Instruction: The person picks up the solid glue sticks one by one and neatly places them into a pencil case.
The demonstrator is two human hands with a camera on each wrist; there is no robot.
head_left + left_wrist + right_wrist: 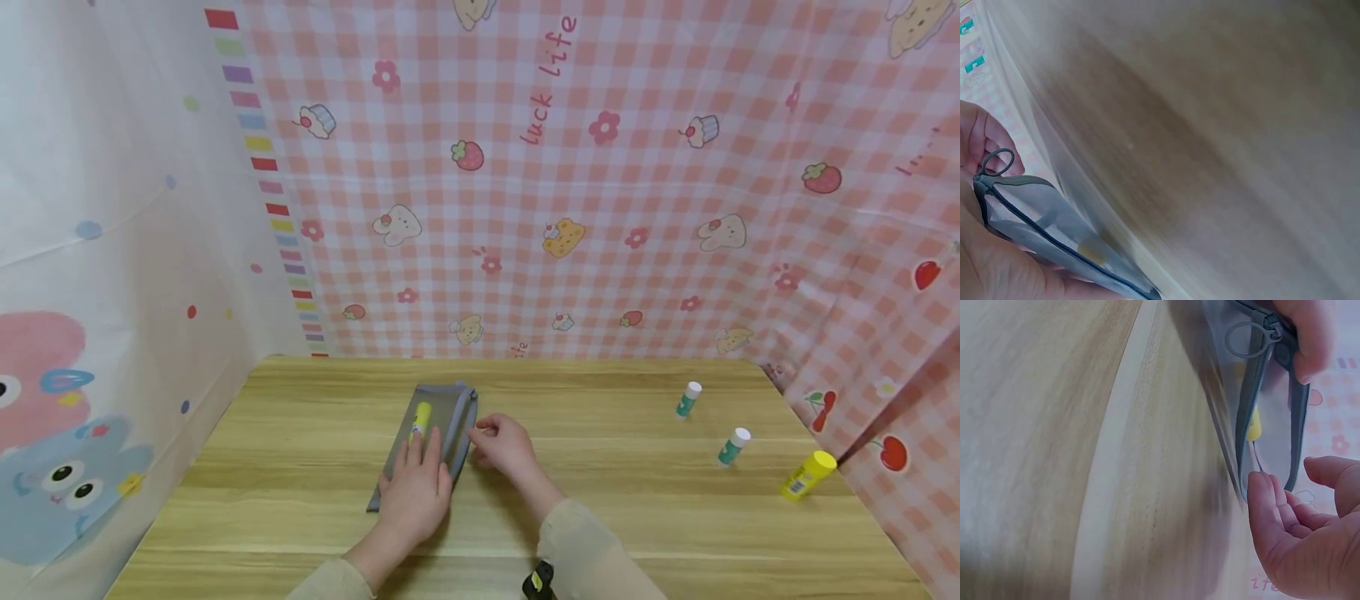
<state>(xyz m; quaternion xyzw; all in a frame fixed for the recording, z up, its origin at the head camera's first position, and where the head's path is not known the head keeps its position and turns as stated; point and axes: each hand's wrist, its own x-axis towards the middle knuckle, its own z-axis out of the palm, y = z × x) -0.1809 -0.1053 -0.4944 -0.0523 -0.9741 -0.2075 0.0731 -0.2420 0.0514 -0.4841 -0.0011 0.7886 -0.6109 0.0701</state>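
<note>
A grey mesh zip pouch [462, 417] lies on the table with a yellow glue stick [422, 417] inside, its yellow also showing through the mesh in the left wrist view. My left hand [416, 492] rests on the pouch, fingers stretched over its near part. Beside the pouch's right edge is my right hand [504, 446], fingers loosely bent. In the right wrist view, the right fingertips [1261, 482] are at the pouch's edge and the thumb stands apart. The zipper [1254, 394] gapes there, with its ring pull [1247, 339] near the left hand.
Two green glue sticks with white caps, a farther one [687, 400] and a nearer one [733, 447], stand at the table's right. Next to them is a larger yellow glue stick [808, 476]. Patterned cloth [525, 208] hangs behind the wooden table [600, 500].
</note>
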